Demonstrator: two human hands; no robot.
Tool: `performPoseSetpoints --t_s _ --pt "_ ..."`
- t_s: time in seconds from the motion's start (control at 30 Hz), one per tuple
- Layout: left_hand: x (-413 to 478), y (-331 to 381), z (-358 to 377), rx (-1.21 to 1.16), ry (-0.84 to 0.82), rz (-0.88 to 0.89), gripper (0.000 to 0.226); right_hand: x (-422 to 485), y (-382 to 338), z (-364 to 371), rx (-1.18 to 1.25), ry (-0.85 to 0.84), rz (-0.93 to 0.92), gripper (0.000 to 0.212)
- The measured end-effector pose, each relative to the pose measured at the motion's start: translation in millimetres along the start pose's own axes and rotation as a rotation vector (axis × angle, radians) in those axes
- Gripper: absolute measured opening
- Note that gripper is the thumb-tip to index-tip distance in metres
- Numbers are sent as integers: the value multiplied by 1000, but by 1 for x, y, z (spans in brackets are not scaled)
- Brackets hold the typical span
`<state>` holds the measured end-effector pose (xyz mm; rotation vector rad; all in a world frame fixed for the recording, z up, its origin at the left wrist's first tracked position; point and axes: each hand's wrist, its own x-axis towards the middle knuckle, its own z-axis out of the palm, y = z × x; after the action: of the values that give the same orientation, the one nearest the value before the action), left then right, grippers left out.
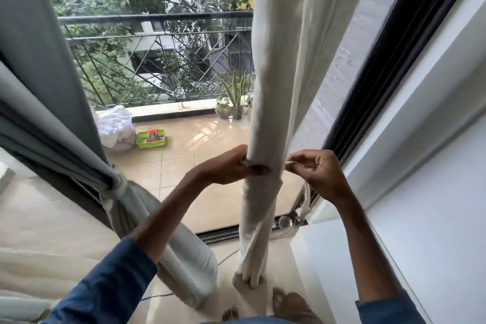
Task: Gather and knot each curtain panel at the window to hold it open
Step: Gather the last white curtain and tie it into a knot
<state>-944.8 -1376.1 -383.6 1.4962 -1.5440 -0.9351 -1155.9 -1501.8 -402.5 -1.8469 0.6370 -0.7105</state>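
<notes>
The right curtain [265, 113] hangs bunched into one column near the window's right edge. Your left hand [231, 166] clamps round it so the folds stay gathered; your right hand [318, 171] pinches what looks like a loose edge, ready for knotting.

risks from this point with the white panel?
1. Left hand only wraps the gathered white panel; a loose grip could let the folds spread before a knot forms.
2. Right hand pinches just a thin edge, which could slip out.
3. The hem pools on the floor beside the bare feet, so stepping on it could tug the fabric.
</notes>
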Motion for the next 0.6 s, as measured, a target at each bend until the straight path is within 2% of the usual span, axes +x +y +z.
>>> performPoseSetpoints --t_s 0.17,0.23,0.47,0.53,0.6 --pt "3 5 -10 172 43 96 56 24 -16 19 -195 -43 -66 9" --pt "3 2 -13 194 71 106 60 28 -24 26 -242 -48 -78 16" --pt "4 -2 -22 254 134 175 39 46 -18 43 -439 -15 -15 51" --pt "7 -5 -28 336 107 178 38 51 -7 48 -363 -77 -20 38" --pt "10 -6 -33 421 92 186 38 53 8 51 -203 -152 23 13"
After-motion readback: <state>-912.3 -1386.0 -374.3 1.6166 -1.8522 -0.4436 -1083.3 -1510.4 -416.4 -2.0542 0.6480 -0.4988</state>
